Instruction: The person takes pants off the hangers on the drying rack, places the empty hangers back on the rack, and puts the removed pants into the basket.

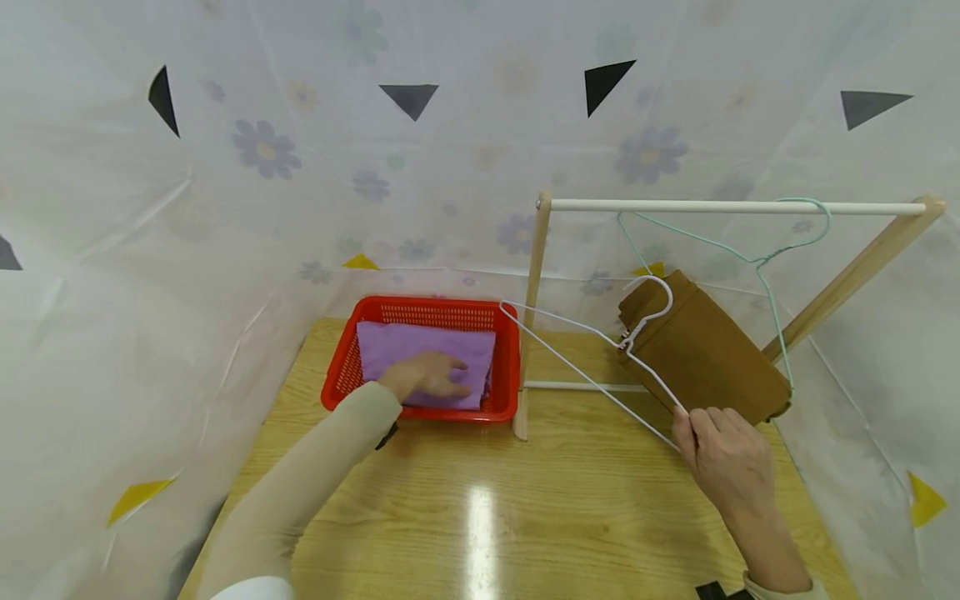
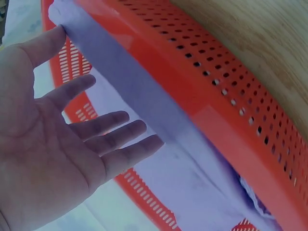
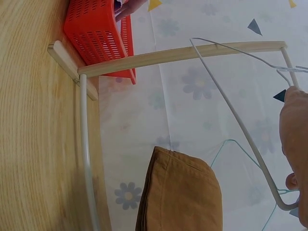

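Note:
A folded purple cloth point(image 1: 401, 342) lies in a red plastic basket point(image 1: 442, 414). Over the cloth is my left hand point(image 1: 431, 373), its fingers spread and slightly bent. In the left wrist view, its fingertips are right at the cloth's folded edge, with nothing gripped. My right hand point(image 1: 727, 458) grips one end of a pale lilac wire hanger point(image 1: 632, 335), thumb against the wire. This hanger is held in front of the rack with its hook upward and its other end toward the basket.
A wooden rack with a white rail point(image 1: 675, 206) stands right of the basket. From the rail hangs a mint-green hanger point(image 1: 761, 258) carrying a folded brown cloth point(image 1: 705, 350). The wood-grain table point(image 1: 420, 517) meets a flowered sheet behind.

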Available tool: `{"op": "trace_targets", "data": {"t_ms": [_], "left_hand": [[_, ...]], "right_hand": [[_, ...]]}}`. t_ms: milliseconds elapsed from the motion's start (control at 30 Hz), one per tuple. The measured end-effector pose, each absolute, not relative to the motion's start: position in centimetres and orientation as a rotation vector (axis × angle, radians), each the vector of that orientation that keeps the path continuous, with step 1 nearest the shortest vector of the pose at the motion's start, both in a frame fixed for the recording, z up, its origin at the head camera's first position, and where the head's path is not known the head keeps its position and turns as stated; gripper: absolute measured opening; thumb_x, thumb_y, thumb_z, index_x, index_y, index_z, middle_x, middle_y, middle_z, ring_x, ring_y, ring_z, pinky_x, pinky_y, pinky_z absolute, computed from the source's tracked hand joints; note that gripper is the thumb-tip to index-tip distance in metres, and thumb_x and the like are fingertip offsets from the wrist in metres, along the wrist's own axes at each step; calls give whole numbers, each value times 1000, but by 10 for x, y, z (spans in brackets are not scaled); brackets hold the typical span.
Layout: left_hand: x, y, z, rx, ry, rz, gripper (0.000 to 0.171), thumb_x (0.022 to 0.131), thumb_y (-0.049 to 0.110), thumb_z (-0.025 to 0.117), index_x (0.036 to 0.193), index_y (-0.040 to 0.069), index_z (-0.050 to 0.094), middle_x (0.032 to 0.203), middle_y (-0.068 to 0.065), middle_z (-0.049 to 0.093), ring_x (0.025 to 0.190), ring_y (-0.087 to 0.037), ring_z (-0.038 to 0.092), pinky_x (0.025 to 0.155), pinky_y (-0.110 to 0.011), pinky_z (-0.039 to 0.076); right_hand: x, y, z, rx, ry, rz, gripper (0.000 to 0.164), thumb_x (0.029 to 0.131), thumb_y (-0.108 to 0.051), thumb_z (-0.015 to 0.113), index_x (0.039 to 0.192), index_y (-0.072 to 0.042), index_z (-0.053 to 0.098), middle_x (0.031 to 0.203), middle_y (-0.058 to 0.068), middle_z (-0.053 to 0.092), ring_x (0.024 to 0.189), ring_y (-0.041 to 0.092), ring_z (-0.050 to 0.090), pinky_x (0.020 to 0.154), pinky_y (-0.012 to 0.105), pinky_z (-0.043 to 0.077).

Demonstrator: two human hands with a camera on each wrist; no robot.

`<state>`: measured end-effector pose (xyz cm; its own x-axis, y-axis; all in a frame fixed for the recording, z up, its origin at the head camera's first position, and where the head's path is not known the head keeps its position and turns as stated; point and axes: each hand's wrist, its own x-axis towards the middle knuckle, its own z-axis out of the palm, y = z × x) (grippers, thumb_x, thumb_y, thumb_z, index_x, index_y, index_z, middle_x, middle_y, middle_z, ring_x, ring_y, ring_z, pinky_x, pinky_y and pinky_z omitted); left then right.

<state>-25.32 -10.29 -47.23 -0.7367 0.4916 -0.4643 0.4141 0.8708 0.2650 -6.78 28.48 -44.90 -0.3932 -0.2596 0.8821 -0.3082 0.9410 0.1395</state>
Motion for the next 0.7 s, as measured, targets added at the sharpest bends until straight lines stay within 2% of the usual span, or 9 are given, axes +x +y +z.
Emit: {"op": "trace_targets", "data": {"t_ms": [200,367,700], "left_hand": [[-253,-97,-482,637,2470,232,61,91,55,56,144,25,47,149,-2,49,142,-26,39,117,-46,31],[-254,-93,-488,595,2451,253,61,91,54,57,145,26,46,150,-1,47,143,-26,37,118,-46,30],[-253,-83,-500,612,2475,168,64,91,54,57,145,23,45,148,-4,49,141,-26,41,117,-43,31]], "right_hand": [[-68,285,-449,409,-2000,47,52,101,-30,43,54,-11,31,47,-1,26,42,16,26,43,25,13],[-68,285,-449,409,-2005,38,52,102,-30,43,54,-11,31,47,-1,25,42,15,25,43,25,12],[-68,286,-451,409,-2020,37,52,102,-30,42,54,-12,31,46,-1,26,42,15,26,42,25,13]]}}
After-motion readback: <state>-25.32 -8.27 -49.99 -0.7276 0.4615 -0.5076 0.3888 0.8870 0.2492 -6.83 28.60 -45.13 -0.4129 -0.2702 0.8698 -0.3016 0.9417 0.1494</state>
